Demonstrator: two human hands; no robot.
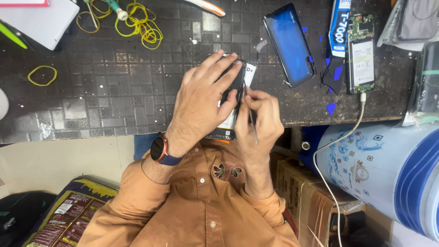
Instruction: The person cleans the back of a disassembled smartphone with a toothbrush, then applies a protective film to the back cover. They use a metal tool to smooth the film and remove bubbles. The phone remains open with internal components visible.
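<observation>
Hands worked on an opened phone [232, 87] near the front edge of the dark workbench [114, 91].

The left hand [201, 103] gripped the phone from above, fingers wrapped over its top end, tilting it off the bench; the right hand [258, 121] pinched thin metal tweezers [252, 121] against the phone's side. Done well, I judged, this called for a firm left grip and small, shallow tweezer strokes, so nothing inside got scratched. Farther back lay a blue back cover [289, 45], a glue tube [339, 27] and a second bare phone [361, 55] on a white cable [340, 137] by the right edge, with yellow rubber bands [137, 20] toward the far left. Below the bench stood a blue-and-white drum [388, 169] and cardboard boxes [306, 192].
</observation>
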